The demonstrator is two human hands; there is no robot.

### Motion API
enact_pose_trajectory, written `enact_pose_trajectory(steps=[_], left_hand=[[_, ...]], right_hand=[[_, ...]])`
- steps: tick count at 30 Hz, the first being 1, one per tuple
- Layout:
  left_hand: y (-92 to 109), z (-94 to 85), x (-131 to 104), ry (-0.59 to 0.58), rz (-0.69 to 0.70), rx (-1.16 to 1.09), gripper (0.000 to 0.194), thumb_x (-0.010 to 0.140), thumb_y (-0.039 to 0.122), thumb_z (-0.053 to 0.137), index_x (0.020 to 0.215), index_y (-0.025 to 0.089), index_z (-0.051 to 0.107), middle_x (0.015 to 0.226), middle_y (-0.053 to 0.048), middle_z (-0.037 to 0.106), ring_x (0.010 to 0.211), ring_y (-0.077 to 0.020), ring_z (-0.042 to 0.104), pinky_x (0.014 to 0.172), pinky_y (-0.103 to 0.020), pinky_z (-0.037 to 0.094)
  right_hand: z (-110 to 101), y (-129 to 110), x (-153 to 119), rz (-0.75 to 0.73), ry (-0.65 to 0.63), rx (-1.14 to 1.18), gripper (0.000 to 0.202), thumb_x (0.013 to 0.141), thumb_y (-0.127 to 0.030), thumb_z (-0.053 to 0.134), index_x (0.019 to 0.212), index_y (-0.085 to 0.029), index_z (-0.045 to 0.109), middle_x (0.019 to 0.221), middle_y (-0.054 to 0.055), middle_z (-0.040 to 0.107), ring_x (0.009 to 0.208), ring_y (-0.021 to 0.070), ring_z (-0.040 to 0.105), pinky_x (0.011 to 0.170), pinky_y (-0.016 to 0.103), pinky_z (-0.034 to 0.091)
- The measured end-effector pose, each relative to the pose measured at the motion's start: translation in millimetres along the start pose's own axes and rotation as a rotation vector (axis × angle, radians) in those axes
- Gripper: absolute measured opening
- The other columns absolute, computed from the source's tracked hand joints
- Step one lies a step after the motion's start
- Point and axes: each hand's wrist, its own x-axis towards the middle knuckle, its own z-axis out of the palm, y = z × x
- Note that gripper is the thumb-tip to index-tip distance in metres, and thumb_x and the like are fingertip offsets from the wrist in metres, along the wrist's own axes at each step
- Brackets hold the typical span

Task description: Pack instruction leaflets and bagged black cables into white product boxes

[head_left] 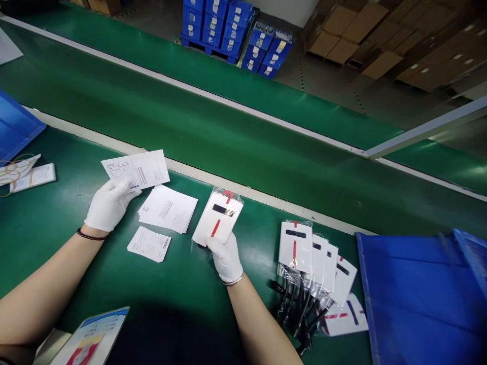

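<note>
The clear bag with a white card inside is being held up just above the green table, near the middle of the view. The right hand (in a white glove) is gripping the bag's bottom edge, fingers closed on it. The bag is tilting up toward 1 o'clock, and a black bar and a red stripe are showing on the card.

At 9 o'clock from the bag, the left hand, also gloved, is pinching a white paper slip by its lower corner, with the fingers closed on it. The slip is sticking up toward 1 o'clock from that hand.

Between the two hands, a small stack of paper slips is lying on the table. One loose slip is lying just below it, at 6 o'clock.

At 3 o'clock from the bag, a row of filled bags is lying overlapped, with black cords poking out underneath. Further to 3 o'clock, a blue bin is sitting at the table edge.

At 12 o'clock, the green belt is running across the view. Blue crates are standing stacked on the floor beyond it.
</note>
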Motion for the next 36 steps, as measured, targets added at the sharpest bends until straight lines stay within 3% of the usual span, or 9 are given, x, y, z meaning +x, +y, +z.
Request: enact_pose_trajectory(steps=[4,14,24,36], left_hand=[[-0.1,0.6,0.2,-0.022,-0.008,-0.064,0.043,0.093,0.027,0.062,0.133,0.012,0.055,0.148,-0.012,0.042,0.129,-0.0229,0.05,0.095,-0.023,0.053],[-4.3,-4.9,5.3,0.023,-0.019,-0.11,0.047,0.087,0.026,0.069,0.132,0.016,0.06,0.144,-0.012,0.047,0.127,-0.0245,0.052,0.092,-0.025,0.056],[0.0,1.3,1.5,0.048,-0.043,-0.104,0.038,0.089,0.028,0.067,0.124,0.014,0.062,0.14,-0.011,0.051,0.126,-0.0243,0.053,0.091,-0.024,0.056],[-8.2,-6.7,5.2,0.035,-0.043,-0.145,0.043,0.086,0.03,0.071,0.124,0.012,0.062,0.139,-0.013,0.052,0.124,-0.0257,0.054,0.087,-0.023,0.058]], right_hand=[[-0.1,1.1,0.1,-0.017,-0.018,0.058,0.028,0.078,-0.033,0.076,0.102,-0.017,0.072,0.083,0.006,0.066,0.069,0.0158,0.06,0.062,0.026,0.051],[1.1,1.7,3.8,-0.01,-0.002,0.05,0.024,0.084,-0.03,0.073,0.107,-0.025,0.071,0.095,0.002,0.067,0.077,0.0126,0.06,0.071,0.023,0.051],[5.3,-3.5,4.4,0.06,0.048,0.086,0.025,0.073,-0.021,0.071,0.098,-0.016,0.071,0.089,0.005,0.067,0.073,0.0155,0.061,0.064,0.023,0.051],[0.2,2.9,0.8,0.016,0.014,0.031,0.026,0.087,-0.034,0.07,0.111,-0.025,0.07,0.1,0.002,0.068,0.082,0.0126,0.062,0.073,0.021,0.05]])
